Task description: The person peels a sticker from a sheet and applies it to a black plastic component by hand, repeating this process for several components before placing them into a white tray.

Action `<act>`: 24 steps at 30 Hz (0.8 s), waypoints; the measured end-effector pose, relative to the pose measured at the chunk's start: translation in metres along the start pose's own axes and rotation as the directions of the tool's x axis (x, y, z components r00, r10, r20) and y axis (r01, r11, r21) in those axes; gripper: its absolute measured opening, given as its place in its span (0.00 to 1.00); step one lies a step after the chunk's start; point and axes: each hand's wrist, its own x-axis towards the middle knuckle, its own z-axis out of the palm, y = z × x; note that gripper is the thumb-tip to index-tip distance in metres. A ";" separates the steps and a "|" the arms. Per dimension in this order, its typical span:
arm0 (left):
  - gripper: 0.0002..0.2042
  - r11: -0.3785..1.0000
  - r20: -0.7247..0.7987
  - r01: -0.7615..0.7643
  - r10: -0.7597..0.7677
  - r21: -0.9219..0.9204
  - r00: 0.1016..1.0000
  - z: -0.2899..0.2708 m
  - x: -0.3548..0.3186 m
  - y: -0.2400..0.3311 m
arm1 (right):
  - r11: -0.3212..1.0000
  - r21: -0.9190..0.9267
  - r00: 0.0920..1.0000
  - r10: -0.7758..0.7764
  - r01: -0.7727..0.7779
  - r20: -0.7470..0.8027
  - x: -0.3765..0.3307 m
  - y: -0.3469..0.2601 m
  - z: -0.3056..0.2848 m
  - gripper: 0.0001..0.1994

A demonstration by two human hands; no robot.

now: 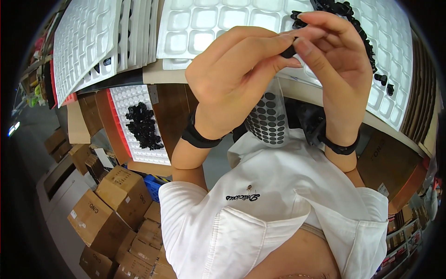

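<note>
Black part [289,50] between fingers [304,47]; dotted sheet [269,122] below, white trays [204,18] beyond.

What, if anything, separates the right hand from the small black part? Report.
Nothing visible: the left hand pinches the small black part, and the right hand has its thumb tip at it. The sheet of black dots shows lower, not between them.

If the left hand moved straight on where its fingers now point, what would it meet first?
Past the small black piece it seems to pinch, the left hand would probably meet the right hand first, just ahead. Exact depth is hard to judge.
</note>
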 end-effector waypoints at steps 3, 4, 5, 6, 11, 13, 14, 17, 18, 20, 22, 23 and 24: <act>0.09 0.998 0.006 0.057 -0.056 -0.039 0.998 -0.002 0.002 0.005 | 0.998 -0.046 0.996 -0.053 0.050 -0.073 0.000 -0.003 -0.004 0.07; 0.09 0.992 0.011 0.101 -0.101 -0.070 0.995 -0.003 0.003 0.006 | 0.995 -0.086 0.997 -0.051 0.046 -0.061 -0.001 -0.005 -0.007 0.07; 0.09 0.984 0.017 0.147 -0.146 -0.100 0.989 -0.004 0.004 0.008 | 0.991 -0.126 0.998 -0.048 0.041 -0.049 -0.002 -0.009 -0.007 0.08; 0.09 0.984 0.017 0.146 -0.145 -0.101 0.989 -0.006 0.006 0.011 | 0.986 -0.166 0.998 -0.043 0.036 -0.038 -0.003 -0.012 -0.007 0.08; 0.11 0.988 0.052 0.148 -0.145 -0.049 0.988 -0.008 0.011 0.019 | 0.882 -0.348 0.947 -0.281 0.319 0.157 -0.002 -0.021 -0.002 0.08; 0.11 0.995 0.024 0.081 -0.079 -0.064 0.997 -0.007 0.011 0.018 | 0.846 -0.356 0.917 -0.350 0.397 0.193 -0.002 -0.014 -0.009 0.08; 0.11 0.995 0.025 0.082 -0.081 -0.065 0.996 -0.007 0.011 0.018 | 0.825 -0.361 0.900 -0.383 0.435 0.210 -0.002 -0.012 -0.011 0.08; 0.11 0.999 0.032 0.036 -0.036 0.001 0.999 -0.008 0.010 0.018 | 0.842 -0.387 0.927 -0.340 0.375 0.158 -0.007 -0.013 -0.008 0.08; 0.11 0.999 0.033 0.037 -0.037 0.000 0.999 -0.008 0.010 0.018 | 0.850 -0.399 0.939 -0.319 0.345 0.132 -0.009 -0.014 -0.007 0.08; 0.11 1.000 0.038 0.010 -0.011 0.024 0.999 -0.009 0.010 0.019 | 0.854 -0.384 0.936 -0.321 0.352 0.143 -0.009 -0.013 -0.006 0.08; 0.11 0.999 0.041 -0.003 0.002 0.036 0.999 -0.010 0.009 0.018 | 0.860 -0.356 0.930 -0.329 0.367 0.164 -0.009 -0.014 -0.005 0.08; 0.11 0.999 0.050 -0.012 0.011 0.032 0.999 -0.011 0.009 0.017 | 0.860 -0.356 0.930 -0.329 0.366 0.164 -0.009 -0.014 -0.006 0.08; 0.11 0.999 0.058 -0.021 0.020 0.027 0.998 -0.011 0.009 0.017 | 0.886 -0.333 0.945 -0.280 0.323 0.171 -0.008 -0.015 -0.008 0.07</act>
